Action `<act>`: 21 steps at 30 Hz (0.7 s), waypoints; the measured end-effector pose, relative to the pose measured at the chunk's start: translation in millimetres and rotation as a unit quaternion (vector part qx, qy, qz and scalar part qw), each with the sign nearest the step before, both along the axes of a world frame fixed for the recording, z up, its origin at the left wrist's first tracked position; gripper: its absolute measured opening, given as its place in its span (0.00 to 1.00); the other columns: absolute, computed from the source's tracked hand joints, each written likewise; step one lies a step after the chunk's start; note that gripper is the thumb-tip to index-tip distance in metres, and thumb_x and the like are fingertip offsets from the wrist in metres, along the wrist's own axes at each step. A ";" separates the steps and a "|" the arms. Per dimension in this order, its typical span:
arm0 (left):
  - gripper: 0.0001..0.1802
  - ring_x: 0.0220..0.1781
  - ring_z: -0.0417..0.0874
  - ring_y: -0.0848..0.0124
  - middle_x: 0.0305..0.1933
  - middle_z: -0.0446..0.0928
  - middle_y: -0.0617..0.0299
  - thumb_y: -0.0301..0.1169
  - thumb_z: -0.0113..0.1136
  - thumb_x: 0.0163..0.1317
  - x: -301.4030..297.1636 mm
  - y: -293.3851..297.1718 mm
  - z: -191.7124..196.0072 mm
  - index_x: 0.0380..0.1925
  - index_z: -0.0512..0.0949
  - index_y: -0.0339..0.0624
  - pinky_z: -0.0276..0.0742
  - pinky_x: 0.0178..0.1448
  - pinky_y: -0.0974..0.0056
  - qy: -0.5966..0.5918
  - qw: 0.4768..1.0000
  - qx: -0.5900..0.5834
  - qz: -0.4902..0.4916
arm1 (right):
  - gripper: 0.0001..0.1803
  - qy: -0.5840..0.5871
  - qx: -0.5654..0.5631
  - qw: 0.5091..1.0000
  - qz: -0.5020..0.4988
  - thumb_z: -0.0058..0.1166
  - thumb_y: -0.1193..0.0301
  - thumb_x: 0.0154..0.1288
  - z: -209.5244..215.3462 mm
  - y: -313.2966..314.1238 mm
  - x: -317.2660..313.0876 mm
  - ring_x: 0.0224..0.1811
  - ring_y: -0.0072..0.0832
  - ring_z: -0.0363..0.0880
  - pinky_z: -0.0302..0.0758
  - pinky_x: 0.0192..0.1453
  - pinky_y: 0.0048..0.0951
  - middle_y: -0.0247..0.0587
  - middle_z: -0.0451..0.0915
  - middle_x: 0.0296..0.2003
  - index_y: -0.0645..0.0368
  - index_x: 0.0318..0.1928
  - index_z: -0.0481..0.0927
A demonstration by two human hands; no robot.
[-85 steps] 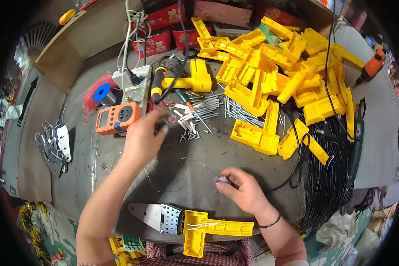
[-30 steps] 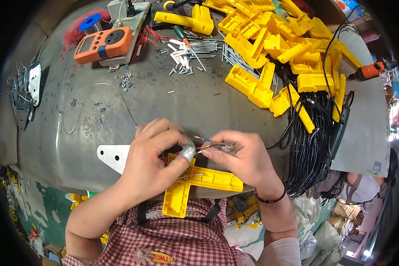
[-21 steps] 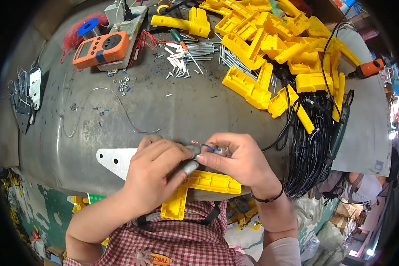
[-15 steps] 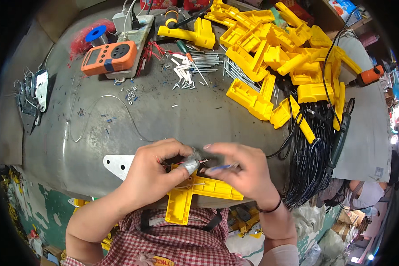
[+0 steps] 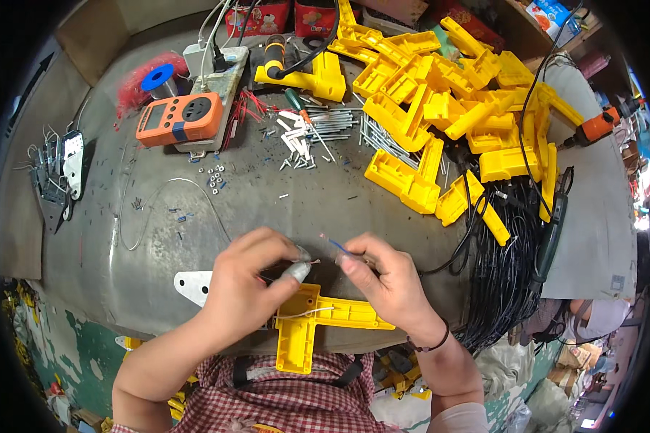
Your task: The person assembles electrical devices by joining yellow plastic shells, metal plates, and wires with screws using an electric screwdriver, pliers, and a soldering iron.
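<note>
Over the table's near edge, my left hand (image 5: 242,281) pinches a thin wire (image 5: 315,262), whose stripped end pokes out past fingertips wrapped in silver-grey covering. Opposite it, my right hand (image 5: 390,285) is closed, thumb against fingers, on a blue wire (image 5: 339,247) pointing up and left with a bare coppery tip. The two wire ends are apart. Below both hands lies a yellow T-shaped plastic housing half (image 5: 295,348), hollow side up, with a white wire (image 5: 296,315) across it. A white metal plate with holes (image 5: 193,286) is left of my left hand.
Yellow housings (image 5: 412,187) are heaped at the back right beside a bundle of black cables (image 5: 495,289). Screws (image 5: 328,124), a screwdriver (image 5: 296,101) and an orange meter (image 5: 179,119) lie farther back. An orange power tool (image 5: 599,128) is at far right.
My hands have drawn slightly apart. The blue wire, earlier lying level in my right fingers near the left hand, now points up and left. The view has shifted a little.
</note>
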State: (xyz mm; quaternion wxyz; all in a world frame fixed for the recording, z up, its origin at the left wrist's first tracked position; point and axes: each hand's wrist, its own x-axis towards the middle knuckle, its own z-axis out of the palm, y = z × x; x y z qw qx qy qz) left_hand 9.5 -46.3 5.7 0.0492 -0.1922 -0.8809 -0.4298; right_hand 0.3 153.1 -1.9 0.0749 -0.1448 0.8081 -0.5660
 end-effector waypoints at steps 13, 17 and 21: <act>0.08 0.34 0.75 0.80 0.32 0.76 0.64 0.23 0.60 0.53 3.0 -3.1 -6.5 0.35 0.78 0.35 0.71 0.37 0.73 -0.234 0.933 0.261 0.080 | 0.10 -0.001 0.034 0.997 0.065 0.56 0.70 0.59 1.8 2.9 -1.3 0.27 0.22 0.78 0.73 0.33 0.22 0.41 0.79 0.27 0.63 0.38 0.79; 0.08 0.33 0.75 0.77 0.31 0.75 0.62 0.22 0.60 0.50 4.5 -3.1 -4.5 0.32 0.77 0.35 0.71 0.36 0.72 -0.180 0.958 0.217 0.059 | 0.10 -0.008 -0.003 1.000 0.009 0.57 0.72 0.58 19.5 -18.9 3.8 0.30 0.24 0.79 0.74 0.35 0.24 0.42 0.78 0.27 0.63 0.39 0.77; 0.06 0.31 0.77 0.70 0.31 0.75 0.57 0.21 0.60 0.48 10.3 1.1 -3.5 0.28 0.75 0.35 0.72 0.36 0.69 -0.051 0.989 0.119 0.073 | 0.09 -0.045 0.003 0.998 0.034 0.56 0.74 0.59 22.4 -24.1 -2.7 0.30 0.21 0.76 0.73 0.35 0.23 0.37 0.76 0.28 0.63 0.39 0.73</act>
